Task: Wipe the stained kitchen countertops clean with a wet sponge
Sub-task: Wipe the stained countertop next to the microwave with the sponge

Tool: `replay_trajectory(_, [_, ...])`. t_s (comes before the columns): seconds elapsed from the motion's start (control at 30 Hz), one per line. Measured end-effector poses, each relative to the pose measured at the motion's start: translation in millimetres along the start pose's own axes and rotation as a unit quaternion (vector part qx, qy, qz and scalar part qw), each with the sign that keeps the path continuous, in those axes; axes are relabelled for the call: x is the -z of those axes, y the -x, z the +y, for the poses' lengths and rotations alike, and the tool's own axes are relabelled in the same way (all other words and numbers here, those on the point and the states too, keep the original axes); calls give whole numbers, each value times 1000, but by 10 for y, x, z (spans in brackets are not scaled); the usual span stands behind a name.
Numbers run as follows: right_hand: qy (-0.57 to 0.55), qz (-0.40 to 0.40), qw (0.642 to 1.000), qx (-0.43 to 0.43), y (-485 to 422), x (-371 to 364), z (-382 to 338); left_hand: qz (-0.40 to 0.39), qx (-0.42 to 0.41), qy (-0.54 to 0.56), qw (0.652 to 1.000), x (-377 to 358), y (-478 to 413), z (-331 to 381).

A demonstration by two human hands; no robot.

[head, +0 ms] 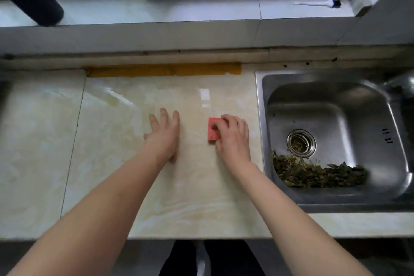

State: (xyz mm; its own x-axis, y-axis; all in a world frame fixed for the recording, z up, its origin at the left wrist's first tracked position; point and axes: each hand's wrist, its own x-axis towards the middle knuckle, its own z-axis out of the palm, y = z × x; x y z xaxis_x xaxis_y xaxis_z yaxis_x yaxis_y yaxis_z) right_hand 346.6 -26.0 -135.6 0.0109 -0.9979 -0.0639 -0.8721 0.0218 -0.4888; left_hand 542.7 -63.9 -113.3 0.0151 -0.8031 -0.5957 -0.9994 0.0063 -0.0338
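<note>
Kitchen table: glossy beige tile, streaky sheen, yellowish stain patch toward the back. From my feed, L hand lies flat on the tile, fingers straight and slightly spread, holding nothing. R hand is curled over the red sponge, gripping it down on the table near the steel sink. Sponge sits btwn both hands. Sink basin has green leaf scraps by the drain strainer. Yellow-brown tape strip along the back edge. Small brush on the window sill.
</note>
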Motion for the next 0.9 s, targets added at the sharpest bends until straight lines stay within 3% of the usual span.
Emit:
replay_trajectory(0.5, [-16,10,1000,9,-928,16,-65,-1,3,-1,1000,46,25,-21])
replay_trajectory(0.9, [2,12,1000,3,-962,-11,-226,4,0,6,1000,98,57,-39])
